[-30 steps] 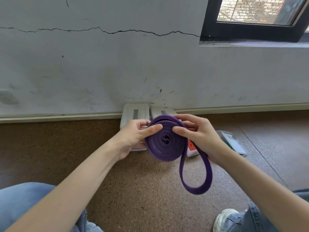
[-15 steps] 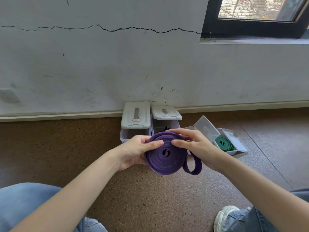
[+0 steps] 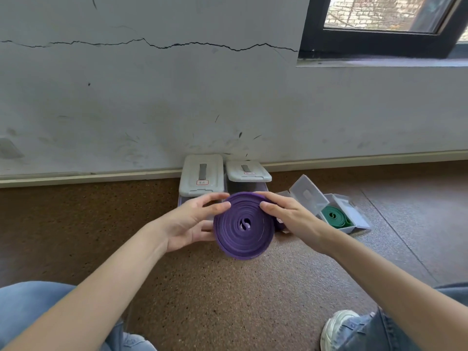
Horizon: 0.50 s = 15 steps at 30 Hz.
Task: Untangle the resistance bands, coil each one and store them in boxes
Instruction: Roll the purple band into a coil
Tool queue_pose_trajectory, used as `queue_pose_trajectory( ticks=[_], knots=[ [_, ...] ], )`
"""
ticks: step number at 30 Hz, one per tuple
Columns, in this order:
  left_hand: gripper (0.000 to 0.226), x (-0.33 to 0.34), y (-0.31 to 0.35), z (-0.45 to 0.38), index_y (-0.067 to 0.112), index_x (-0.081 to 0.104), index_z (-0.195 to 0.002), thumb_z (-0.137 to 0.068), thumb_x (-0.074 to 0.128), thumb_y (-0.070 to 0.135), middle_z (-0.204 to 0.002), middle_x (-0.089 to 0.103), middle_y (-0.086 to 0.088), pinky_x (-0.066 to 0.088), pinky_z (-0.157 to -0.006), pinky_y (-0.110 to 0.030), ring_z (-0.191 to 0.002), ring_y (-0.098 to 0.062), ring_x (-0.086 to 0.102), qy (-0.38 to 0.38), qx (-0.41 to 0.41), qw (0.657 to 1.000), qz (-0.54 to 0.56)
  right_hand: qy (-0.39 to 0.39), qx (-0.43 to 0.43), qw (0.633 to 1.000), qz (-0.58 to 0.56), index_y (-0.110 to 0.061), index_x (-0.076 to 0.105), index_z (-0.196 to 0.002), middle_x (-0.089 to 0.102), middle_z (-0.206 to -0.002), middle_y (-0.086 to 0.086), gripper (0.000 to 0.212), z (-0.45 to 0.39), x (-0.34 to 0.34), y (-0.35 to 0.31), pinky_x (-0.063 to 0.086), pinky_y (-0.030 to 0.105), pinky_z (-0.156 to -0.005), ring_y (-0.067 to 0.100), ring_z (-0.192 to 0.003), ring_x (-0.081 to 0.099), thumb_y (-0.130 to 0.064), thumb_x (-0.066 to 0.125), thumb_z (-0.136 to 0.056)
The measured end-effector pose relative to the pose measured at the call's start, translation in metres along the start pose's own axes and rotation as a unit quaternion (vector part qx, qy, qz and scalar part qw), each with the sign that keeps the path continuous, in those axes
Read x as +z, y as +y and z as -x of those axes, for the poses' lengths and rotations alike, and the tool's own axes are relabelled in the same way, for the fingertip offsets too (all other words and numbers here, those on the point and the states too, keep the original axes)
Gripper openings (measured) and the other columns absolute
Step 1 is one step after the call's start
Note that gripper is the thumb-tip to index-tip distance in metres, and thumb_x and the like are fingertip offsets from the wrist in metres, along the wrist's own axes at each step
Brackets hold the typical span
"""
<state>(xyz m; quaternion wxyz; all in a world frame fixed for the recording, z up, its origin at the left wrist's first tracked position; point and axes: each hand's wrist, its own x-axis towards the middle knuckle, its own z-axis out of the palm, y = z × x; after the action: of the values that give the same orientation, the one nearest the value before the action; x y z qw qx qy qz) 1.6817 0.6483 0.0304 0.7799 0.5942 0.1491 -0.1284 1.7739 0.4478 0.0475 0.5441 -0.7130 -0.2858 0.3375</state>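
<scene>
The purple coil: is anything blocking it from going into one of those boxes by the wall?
Possibly. Both hands, left hand and right hand, hold the purple band before two grey-lidded boxes; the clear box already holds a green band.

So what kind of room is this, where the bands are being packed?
Probably a plain indoor room, maybe a workout or storage space. The person sits on a speckled brown floor against a cracked, scuffed white wall under a dark-framed window, coiling a purple band by small plastic boxes.
</scene>
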Motion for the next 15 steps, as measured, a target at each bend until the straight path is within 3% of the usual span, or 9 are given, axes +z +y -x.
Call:
queue_pose_trajectory(
  ticks=[3,6,9,12,15],
  knots=[
    [0.045,0.010,-0.009,-0.001,0.025,0.062,-0.114,-0.071,0.074,0.029,-0.107,0.071,-0.007,0.057,-0.068,-0.031,-0.092,-0.022,0.070,-0.016,0.002,0.998,-0.055,-0.003,0.009,1.000,0.027,-0.030,0.056,-0.109,0.063,-0.095,-0.007,0.022,0.003,0.006,0.003,0.044,0.008,-0.054,-0.006,-0.072,0.062,-0.019,0.040,-0.100],
    [0.039,0.016,-0.016,-0.008,0.019,0.067,-0.107,-0.069,0.073,0.030,-0.092,0.074,-0.006,0.056,-0.061,-0.029,-0.076,-0.018,0.071,0.055,0.021,0.997,-0.049,0.071,0.008,0.986,0.148,-0.023,0.047,-0.120,0.053,-0.114,0.003,0.023,0.000,0.009,0.008,0.047,0.011,-0.061,0.005,-0.089,0.056,-0.029,0.040,-0.099],
    [0.024,0.010,-0.020,-0.013,0.016,0.068,-0.100,-0.078,0.070,0.026,-0.082,0.075,-0.006,0.055,-0.060,-0.030,-0.070,-0.017,0.071,0.132,0.015,0.990,-0.036,0.054,0.013,0.975,0.217,-0.019,0.032,-0.140,0.036,-0.133,0.003,0.059,0.001,0.013,0.017,0.045,0.014,-0.082,0.009,-0.110,0.045,-0.046,0.051,-0.090],
    [0.019,0.009,-0.028,-0.016,0.013,0.068,-0.097,-0.081,0.069,0.023,-0.079,0.075,-0.007,0.054,-0.058,-0.030,-0.070,-0.019,0.071,0.177,-0.001,0.984,-0.035,0.013,0.024,0.939,0.344,-0.019,0.011,-0.148,0.027,-0.144,0.001,0.106,0.006,0.024,0.030,0.028,0.037,-0.110,0.020,-0.133,0.025,-0.066,0.063,-0.069],
    [0.018,0.014,-0.036,-0.022,0.012,0.068,-0.096,-0.081,0.069,0.022,-0.080,0.075,-0.008,0.054,-0.054,-0.029,-0.072,-0.021,0.071,0.198,-0.011,0.980,-0.015,0.030,0.026,0.919,0.393,-0.016,0.008,-0.147,0.025,-0.147,0.001,0.120,0.004,0.031,0.042,0.021,0.037,-0.110,0.023,-0.136,0.017,-0.071,0.068,-0.059]
  ],
)
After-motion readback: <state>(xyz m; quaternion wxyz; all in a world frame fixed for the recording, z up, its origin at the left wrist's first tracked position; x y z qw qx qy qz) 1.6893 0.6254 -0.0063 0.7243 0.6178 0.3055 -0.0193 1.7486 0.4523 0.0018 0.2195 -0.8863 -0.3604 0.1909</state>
